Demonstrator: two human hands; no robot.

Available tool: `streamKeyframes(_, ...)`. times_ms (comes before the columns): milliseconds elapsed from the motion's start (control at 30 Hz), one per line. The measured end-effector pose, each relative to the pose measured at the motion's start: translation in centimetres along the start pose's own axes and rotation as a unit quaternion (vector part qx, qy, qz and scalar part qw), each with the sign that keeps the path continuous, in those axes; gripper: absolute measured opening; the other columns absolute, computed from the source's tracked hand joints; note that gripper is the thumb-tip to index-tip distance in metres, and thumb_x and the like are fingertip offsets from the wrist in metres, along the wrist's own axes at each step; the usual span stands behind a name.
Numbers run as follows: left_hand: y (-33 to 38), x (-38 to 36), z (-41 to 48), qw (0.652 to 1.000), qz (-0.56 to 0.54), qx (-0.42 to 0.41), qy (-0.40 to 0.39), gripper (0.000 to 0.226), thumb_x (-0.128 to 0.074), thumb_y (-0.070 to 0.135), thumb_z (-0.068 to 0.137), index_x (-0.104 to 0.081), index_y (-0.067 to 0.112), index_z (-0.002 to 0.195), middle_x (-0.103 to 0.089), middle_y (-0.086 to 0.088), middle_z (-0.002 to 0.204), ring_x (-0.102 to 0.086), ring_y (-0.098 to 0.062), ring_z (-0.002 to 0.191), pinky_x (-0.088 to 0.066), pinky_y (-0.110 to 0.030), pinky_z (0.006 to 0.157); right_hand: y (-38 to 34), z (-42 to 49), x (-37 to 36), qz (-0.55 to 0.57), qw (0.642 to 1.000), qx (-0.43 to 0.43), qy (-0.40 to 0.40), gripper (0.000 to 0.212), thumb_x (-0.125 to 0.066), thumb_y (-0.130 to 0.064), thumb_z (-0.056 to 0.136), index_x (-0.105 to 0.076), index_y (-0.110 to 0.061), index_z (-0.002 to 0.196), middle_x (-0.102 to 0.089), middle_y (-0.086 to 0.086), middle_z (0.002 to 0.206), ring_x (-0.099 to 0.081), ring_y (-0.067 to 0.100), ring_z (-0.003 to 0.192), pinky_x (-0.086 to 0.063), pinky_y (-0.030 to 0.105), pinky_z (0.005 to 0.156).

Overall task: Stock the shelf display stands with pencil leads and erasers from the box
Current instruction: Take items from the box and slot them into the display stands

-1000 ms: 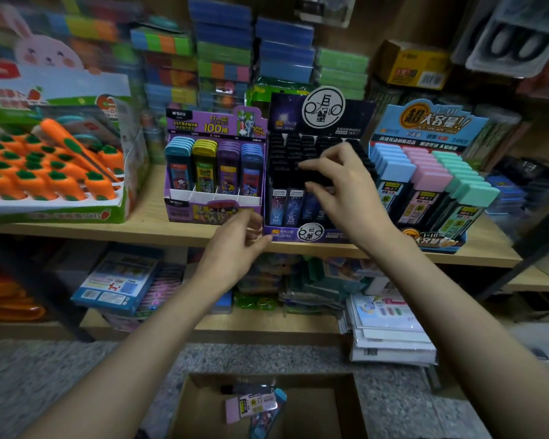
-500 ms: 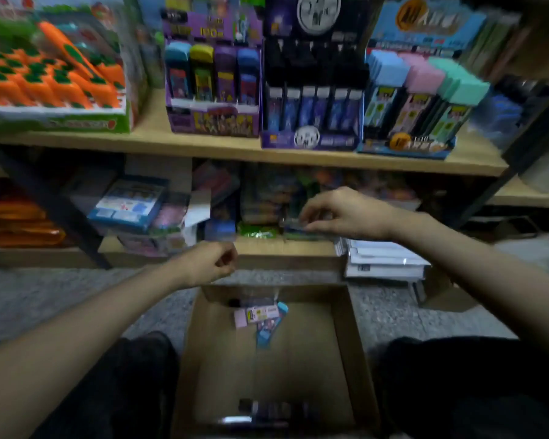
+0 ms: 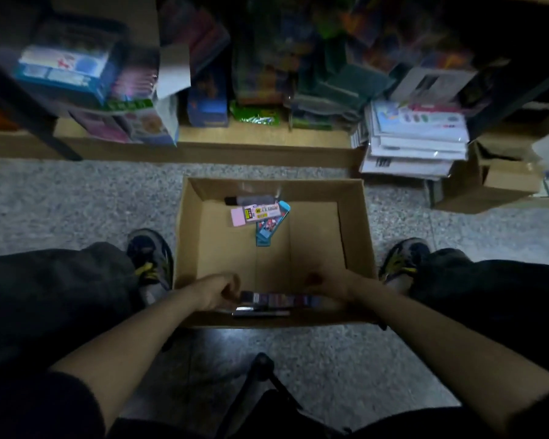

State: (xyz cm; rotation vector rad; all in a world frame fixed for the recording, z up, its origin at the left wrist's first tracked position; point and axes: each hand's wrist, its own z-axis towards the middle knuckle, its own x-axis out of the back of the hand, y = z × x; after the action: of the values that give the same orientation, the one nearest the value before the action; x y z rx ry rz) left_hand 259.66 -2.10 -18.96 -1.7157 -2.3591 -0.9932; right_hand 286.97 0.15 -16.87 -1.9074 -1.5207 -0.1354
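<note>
An open cardboard box [image 3: 355, 236] stands on the floor between my feet. At its far end lie a pink eraser [image 3: 255, 213], a blue lead case [image 3: 270, 228] and a dark item [image 3: 248, 200]. Along the near wall lies a row of dark lead cases [image 3: 282, 300]. My left hand [image 3: 217, 294] is curled at the row's left end and my right hand [image 3: 325, 285] rests on its right end. Both hands touch the row; how firmly they grip is blurred.
The lowest shelf [image 3: 235, 144] behind the box holds packaged stationery. A stack of white packs [image 3: 415, 144] sits at its right. A smaller cardboard box [image 3: 501, 182] stands further right. My shoes [image 3: 151, 258] flank the box on the speckled floor [image 3: 76, 201].
My view has dropped from the display stands on the shelf down to the floor box. Both hands came down from the shelf into the box's near end, onto the row of lead cases.
</note>
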Motion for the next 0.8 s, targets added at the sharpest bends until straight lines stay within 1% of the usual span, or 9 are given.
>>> streamKeyframes(100, -0.6, -1.7, 0.9, 0.999, -0.018, -0.008, -0.038, 0.035, -0.059, 0.013, 0.091, -0.052, 0.0, 0.123, -0.052, -0.005, 0.104, -0.048, -0.022, 0.102, -0.039, -0.028, 0.094, 0.0, 1.0, -2.7, 0.025, 0.999, 0.013, -0.032, 0.038, -0.069, -0.025, 0.085, -0.06, -0.002, 0.114, -0.063, 0.014, 0.116, -0.058, 0.025, 0.105, -0.047, 0.03, 0.086)
streamKeyframes(200, -0.7, -2.9, 2.0, 0.999, -0.017, 0.014, -0.042, 0.038, -0.064, 0.017, 0.088, -0.053, 0.0, 0.119, -0.055, -0.015, 0.122, -0.051, -0.024, 0.109, -0.039, -0.027, 0.09, 0.7, 2.6, -4.5, 0.078, 0.997, -0.001, -0.02, 0.038, -0.071, -0.018, 0.082, -0.059, -0.005, 0.116, -0.059, 0.007, 0.117, -0.053, 0.013, 0.099, -0.039, 0.003, 0.07)
streamKeyframes(233, -0.8, -3.2, 2.3, 0.999, -0.02, 0.007, -0.038, 0.036, -0.065, 0.018, 0.087, -0.054, 0.0, 0.117, -0.055, -0.016, 0.122, -0.051, -0.027, 0.112, -0.039, -0.028, 0.092, 0.9, 3.1, -5.0, 0.073, 0.997, 0.005, -0.008, 0.042, -0.071, -0.017, 0.083, -0.057, -0.004, 0.119, -0.055, 0.007, 0.12, -0.051, 0.015, 0.104, -0.038, 0.003, 0.076)
streamKeyframes(300, -1.1, -3.3, 2.8, 0.999, -0.012, -0.014, -0.04, 0.031, -0.065, 0.02, 0.088, -0.058, 0.003, 0.113, -0.056, -0.013, 0.12, -0.051, -0.025, 0.113, -0.038, -0.028, 0.093, 1.0, 4.0, -6.1, 0.024, 1.0, 0.015, 0.009, 0.046, -0.068, -0.021, 0.085, -0.053, -0.003, 0.124, -0.049, 0.014, 0.129, -0.046, 0.026, 0.117, -0.039, 0.023, 0.096)
streamKeyframes(333, -1.3, -3.3, 3.1, 0.999, -0.012, -0.024, -0.047, 0.03, -0.064, 0.021, 0.088, -0.059, 0.004, 0.112, -0.056, -0.011, 0.12, -0.051, -0.023, 0.112, -0.039, -0.028, 0.095, 0.9, 4.4, -6.4, 0.001, 1.0, 0.009, 0.01, 0.046, -0.067, -0.023, 0.085, -0.053, -0.004, 0.125, -0.048, 0.016, 0.13, -0.044, 0.03, 0.119, -0.038, 0.031, 0.099)
streamKeyframes(433, -2.1, -2.8, 3.7, 0.997, -0.016, -0.057, -0.058, 0.026, -0.062, 0.019, 0.089, -0.063, 0.003, 0.11, -0.058, -0.011, 0.119, -0.053, -0.023, 0.113, -0.039, -0.031, 0.099, 0.5, 5.5, -6.8, -0.009, 1.0, -0.001, 0.013, 0.041, -0.065, -0.028, 0.087, -0.056, -0.005, 0.119, -0.05, 0.016, 0.126, -0.046, 0.03, 0.116, -0.041, 0.034, 0.096)
streamKeyframes(567, -2.8, -2.4, 4.0, 0.992, 0.036, -0.102, -0.064, 0.024, -0.06, 0.023, 0.091, -0.065, 0.007, 0.109, -0.061, -0.009, 0.114, -0.055, -0.023, 0.109, -0.041, -0.035, 0.097, -0.1, 6.0, -7.4, 0.01, 1.0, -0.014, 0.003, 0.034, -0.066, -0.031, 0.086, -0.062, -0.003, 0.105, -0.052, 0.016, 0.118, -0.051, 0.029, 0.107, -0.045, 0.038, 0.091)
streamKeyframes(700, -3.1, -2.0, 4.0, 0.984, 0.117, -0.119, -0.067, 0.025, -0.049, 0.039, 0.094, -0.061, 0.027, 0.112, -0.06, 0.002, 0.117, -0.054, -0.016, 0.109, -0.041, -0.035, 0.096, -0.1, 6.1, -7.7, 0.039, 0.999, -0.016, 0.01, 0.023, -0.066, -0.019, 0.085, -0.06, -0.001, 0.098, -0.052, 0.017, 0.115, -0.05, 0.03, 0.106, -0.045, 0.035, 0.088)
streamKeyframes(800, -3.0, -1.7, 4.0, 0.98, 0.147, -0.127, -0.053, 0.028, -0.048, 0.037, 0.095, -0.059, 0.026, 0.118, -0.059, 0.001, 0.122, -0.053, -0.017, 0.113, -0.041, -0.035, 0.097, 0.0, 5.8, -7.5, 0.071, 0.997, -0.009, 0.016, 0.019, -0.063, -0.013, 0.087, -0.06, 0.004, 0.095, -0.056, 0.02, 0.109, -0.052, 0.031, 0.101, -0.043, 0.035, 0.084)
